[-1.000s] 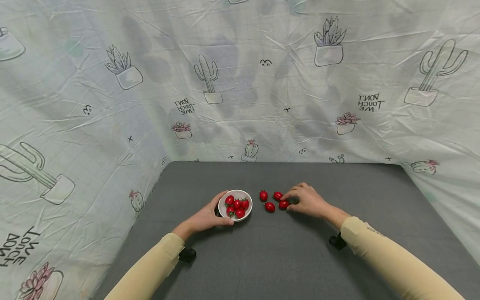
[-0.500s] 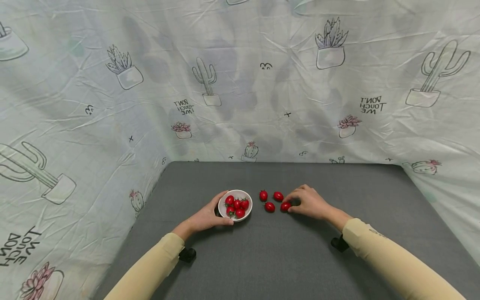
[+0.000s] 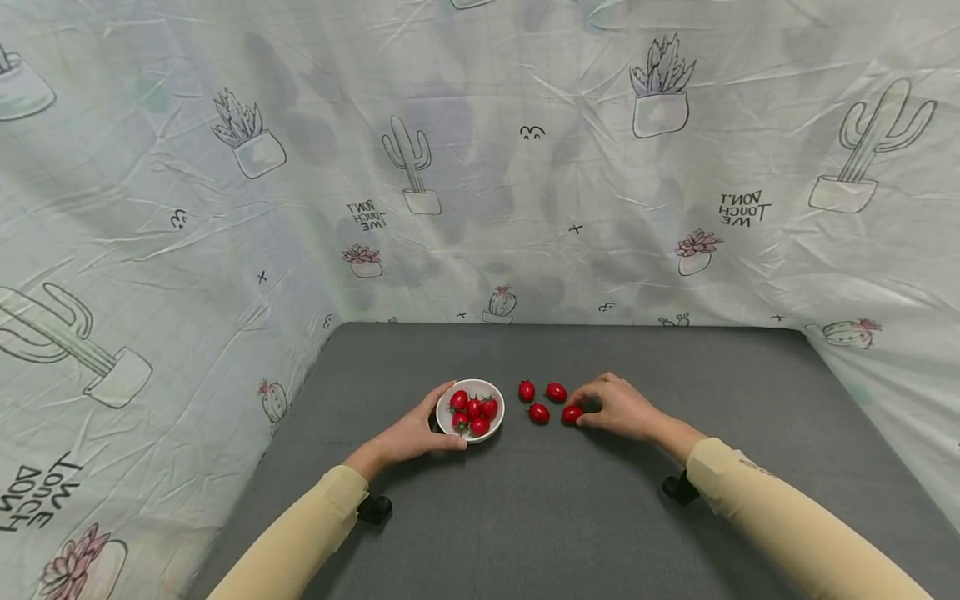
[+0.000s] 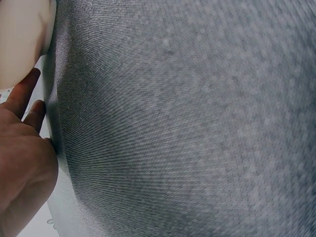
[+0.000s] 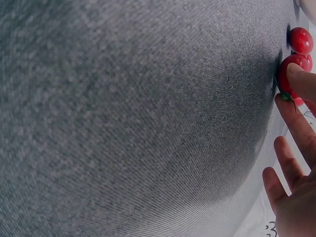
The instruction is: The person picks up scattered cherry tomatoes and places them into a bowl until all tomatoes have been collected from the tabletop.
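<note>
My left hand (image 3: pixel 410 432) grips a white bowl (image 3: pixel 498 423) from its left side, thumb along the near rim. Several red cherry tomatoes (image 3: pixel 473 408) with green stems lie inside the bowl. In the left wrist view the bowl (image 4: pixel 22 39) shows at the upper left, above the hand (image 4: pixel 24 163). My right hand (image 3: pixel 621 407) pinches a cherry tomato (image 3: pixel 572 414) on the table between thumb and fingertips. The right wrist view shows the thumb on that tomato (image 5: pixel 288 74), its green stem end toward the fingers.
Three more cherry tomatoes lie between the bowl and my right hand: one tomato (image 3: pixel 527 391) at the back left, one (image 3: pixel 557 392) at the back right and one (image 3: pixel 539 413) nearer. A grey cloth covers the table (image 3: pixel 517 517). A printed curtain (image 3: pixel 480 167) hangs behind it.
My right hand has shifted slightly right and nearer with its tomato, which now sits farther from the back right tomato. The left hand and bowl have stayed in place.
</note>
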Available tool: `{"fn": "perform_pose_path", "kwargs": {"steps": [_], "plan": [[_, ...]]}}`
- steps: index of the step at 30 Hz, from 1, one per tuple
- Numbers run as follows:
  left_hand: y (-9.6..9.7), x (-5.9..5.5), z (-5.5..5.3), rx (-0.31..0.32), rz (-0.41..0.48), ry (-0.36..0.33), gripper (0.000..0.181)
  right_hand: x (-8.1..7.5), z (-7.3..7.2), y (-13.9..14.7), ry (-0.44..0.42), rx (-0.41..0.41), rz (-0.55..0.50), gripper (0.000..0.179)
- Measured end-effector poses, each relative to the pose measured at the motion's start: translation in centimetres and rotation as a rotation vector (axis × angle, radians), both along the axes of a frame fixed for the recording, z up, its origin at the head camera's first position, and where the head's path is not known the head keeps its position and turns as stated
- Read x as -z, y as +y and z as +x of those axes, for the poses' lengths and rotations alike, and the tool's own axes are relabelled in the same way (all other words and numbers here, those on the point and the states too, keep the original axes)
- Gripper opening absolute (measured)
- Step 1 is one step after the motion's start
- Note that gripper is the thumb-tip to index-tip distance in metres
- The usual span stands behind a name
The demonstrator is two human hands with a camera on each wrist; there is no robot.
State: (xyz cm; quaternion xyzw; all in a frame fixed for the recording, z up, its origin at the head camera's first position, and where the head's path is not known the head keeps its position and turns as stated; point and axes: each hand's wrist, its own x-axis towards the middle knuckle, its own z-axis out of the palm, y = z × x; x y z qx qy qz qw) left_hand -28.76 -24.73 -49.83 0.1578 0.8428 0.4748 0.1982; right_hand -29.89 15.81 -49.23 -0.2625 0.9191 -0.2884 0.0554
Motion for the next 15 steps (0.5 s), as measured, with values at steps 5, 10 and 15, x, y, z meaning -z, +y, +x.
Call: {"fn": "perform_pose_path", "kwargs": {"steps": [5, 10, 15], "plan": [[0.00, 0.16, -0.08, 0.003, -0.007, 0.002, 0.103, 0.04, 0.04, -0.06, 0.008, -0.003, -0.002, 0.024], [0.04, 0.11, -0.04, 0.002, -0.015, -0.002, 0.105, -0.01, 0.12, -0.12, 0.021, -0.004, 0.002, 0.024], [0.08, 0.06, -0.06, -0.007, -0.022, -0.009, 0.107, 0.07, 0.12, -0.10, 0.036, -0.008, 0.006, 0.024]]}}
